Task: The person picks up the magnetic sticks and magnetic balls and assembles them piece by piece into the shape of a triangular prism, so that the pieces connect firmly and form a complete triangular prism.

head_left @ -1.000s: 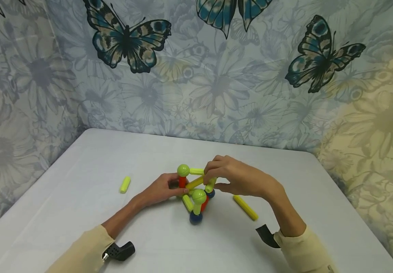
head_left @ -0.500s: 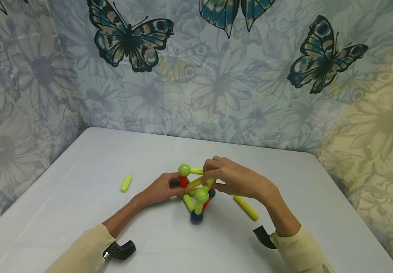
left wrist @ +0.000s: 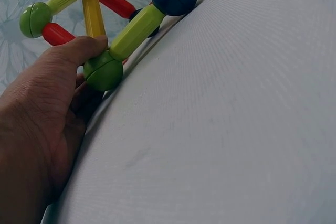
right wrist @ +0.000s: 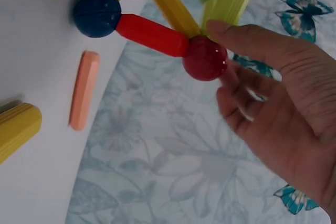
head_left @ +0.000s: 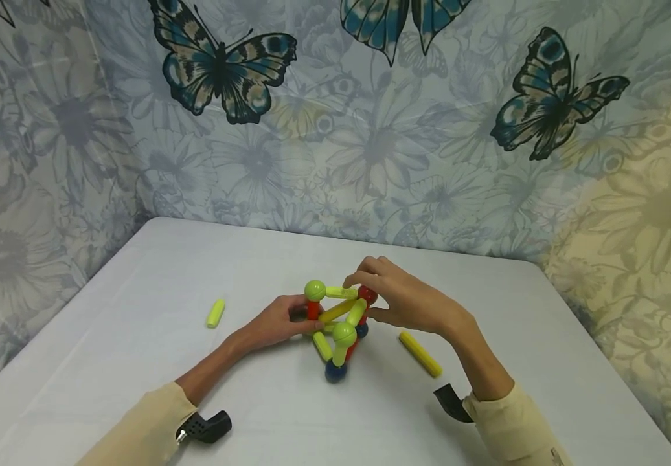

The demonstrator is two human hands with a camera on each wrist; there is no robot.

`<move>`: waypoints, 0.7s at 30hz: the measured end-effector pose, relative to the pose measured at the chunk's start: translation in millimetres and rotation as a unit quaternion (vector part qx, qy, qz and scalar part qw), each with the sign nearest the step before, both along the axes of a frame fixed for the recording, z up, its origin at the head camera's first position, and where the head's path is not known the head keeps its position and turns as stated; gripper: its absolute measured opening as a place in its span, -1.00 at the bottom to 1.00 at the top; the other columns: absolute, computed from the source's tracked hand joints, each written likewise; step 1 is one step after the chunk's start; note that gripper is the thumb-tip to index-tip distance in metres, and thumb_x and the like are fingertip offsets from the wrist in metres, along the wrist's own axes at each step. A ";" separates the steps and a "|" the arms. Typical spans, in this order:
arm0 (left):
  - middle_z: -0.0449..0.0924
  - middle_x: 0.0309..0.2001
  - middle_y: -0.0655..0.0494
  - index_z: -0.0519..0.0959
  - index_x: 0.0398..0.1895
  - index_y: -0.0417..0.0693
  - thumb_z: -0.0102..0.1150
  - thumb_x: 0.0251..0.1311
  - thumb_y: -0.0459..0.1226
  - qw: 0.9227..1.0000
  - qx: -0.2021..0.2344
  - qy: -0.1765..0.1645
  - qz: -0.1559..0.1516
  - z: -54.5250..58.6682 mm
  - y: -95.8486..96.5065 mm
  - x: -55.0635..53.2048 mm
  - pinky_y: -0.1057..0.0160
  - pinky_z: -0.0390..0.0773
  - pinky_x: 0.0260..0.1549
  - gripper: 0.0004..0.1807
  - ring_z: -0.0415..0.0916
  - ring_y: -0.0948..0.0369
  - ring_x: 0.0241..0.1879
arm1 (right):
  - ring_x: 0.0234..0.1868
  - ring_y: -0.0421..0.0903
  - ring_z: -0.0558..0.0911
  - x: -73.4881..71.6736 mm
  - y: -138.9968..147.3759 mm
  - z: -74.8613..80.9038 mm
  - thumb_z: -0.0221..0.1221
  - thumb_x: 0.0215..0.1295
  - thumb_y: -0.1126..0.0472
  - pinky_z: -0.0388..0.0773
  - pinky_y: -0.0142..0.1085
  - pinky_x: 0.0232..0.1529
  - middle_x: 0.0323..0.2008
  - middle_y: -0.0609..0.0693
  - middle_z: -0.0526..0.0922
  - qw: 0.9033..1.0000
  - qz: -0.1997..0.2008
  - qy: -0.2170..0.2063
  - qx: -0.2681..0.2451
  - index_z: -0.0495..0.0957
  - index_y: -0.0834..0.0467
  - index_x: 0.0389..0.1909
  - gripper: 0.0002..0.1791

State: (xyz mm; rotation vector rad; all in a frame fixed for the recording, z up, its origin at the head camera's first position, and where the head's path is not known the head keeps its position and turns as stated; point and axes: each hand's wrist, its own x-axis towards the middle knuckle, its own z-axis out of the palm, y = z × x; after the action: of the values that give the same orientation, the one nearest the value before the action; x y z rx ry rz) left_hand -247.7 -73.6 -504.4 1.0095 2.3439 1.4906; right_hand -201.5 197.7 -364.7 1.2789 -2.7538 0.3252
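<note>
A magnetic ball-and-stick frame [head_left: 344, 334] of green, red and yellow rods with green, red and blue balls stands on the white table. My left hand [head_left: 280, 322] grips its left side, thumb over the lower green ball [left wrist: 103, 71] and the yellow rod's end [left wrist: 93, 14], fingers behind. My right hand [head_left: 411, 294] is at the upper right corner, around the red ball [right wrist: 205, 58]. Its thumb [right wrist: 247, 38] lies by the rod ends there, and the other fingers are loosely bent beside the ball. Whether the thumb touches is hard to tell.
A loose yellow rod [head_left: 420, 354] lies right of the frame, and a short green rod [head_left: 216, 313] lies to the left. In the right wrist view a salmon-coloured rod [right wrist: 84, 90] lies near the table edge. A butterfly-print cloth [head_left: 370, 129] hangs behind the table [head_left: 242, 252].
The right hand has brought the green rod into line between the front green ball and the red ball, then loosened its fingers and lifted slightly, uncovering the red ball. The left hand stays put.
</note>
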 end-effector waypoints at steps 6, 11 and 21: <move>0.73 0.08 0.05 0.62 0.19 -0.03 0.34 0.37 -0.14 1.000 -0.009 0.004 0.008 -0.6 -0.6 0.0 0.26 0.56 0.20 -0.61 0.62 0.17 0.12 | 0.10 0.04 0.65 -5.7 7.1 -3.6 0.46 0.27 0.17 0.68 -0.06 0.11 0.22 0.12 0.61 0.969 -0.142 -0.193 0.058 0.32 0.18 0.46 -0.21; 0.73 0.02 0.06 0.64 0.10 -0.02 0.34 0.36 -0.13 1.000 -0.014 0.013 0.011 0.4 -1.5 -1.7 0.29 0.57 0.15 -0.68 0.61 0.21 0.02 | -0.04 -0.09 0.64 -24.9 13.5 -21.4 0.37 0.36 0.01 0.65 -0.13 0.05 0.06 0.05 0.67 0.925 -0.168 -0.310 0.139 0.45 0.14 0.38 -0.36; 0.73 0.01 0.04 0.64 0.10 -0.05 0.33 0.37 -0.14 1.000 -0.007 0.009 0.010 -1.3 -1.2 -1.9 0.32 0.56 0.13 -0.68 0.61 0.21 0.01 | -0.49 -0.23 0.39 -45.3 12.2 -48.3 0.33 0.41 0.04 0.33 -0.42 -0.41 -0.53 -0.12 0.41 0.946 -0.091 -0.290 0.111 0.58 0.13 -0.36 -0.74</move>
State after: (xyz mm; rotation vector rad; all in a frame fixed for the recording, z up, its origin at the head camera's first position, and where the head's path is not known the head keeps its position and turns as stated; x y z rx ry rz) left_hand -249.6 -74.8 -505.7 1.0021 2.3805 1.4763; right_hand -246.8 209.9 -413.0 1.0918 -3.4650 0.4472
